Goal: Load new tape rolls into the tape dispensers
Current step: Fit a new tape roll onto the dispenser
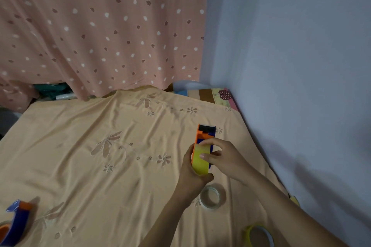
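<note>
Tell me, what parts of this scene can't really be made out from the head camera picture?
- Tape dispenser: its lower body is covered by the left hand and right hand, so how the yellow tape roll sits inside is hidden.
- Second dispenser: cut off by the left edge.
- Yellow roll: cut off by the bottom edge.
- Items behind the curtain: too dark to identify.

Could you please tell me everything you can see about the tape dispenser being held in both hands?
The tape dispenser looks like plastic: an orange side, a blue body, a black part at its far end. A yellow tape roll sits in it. It points away over the peach cloth. The left hand cups it from below; the right hand rests fingers on the roll.
</note>
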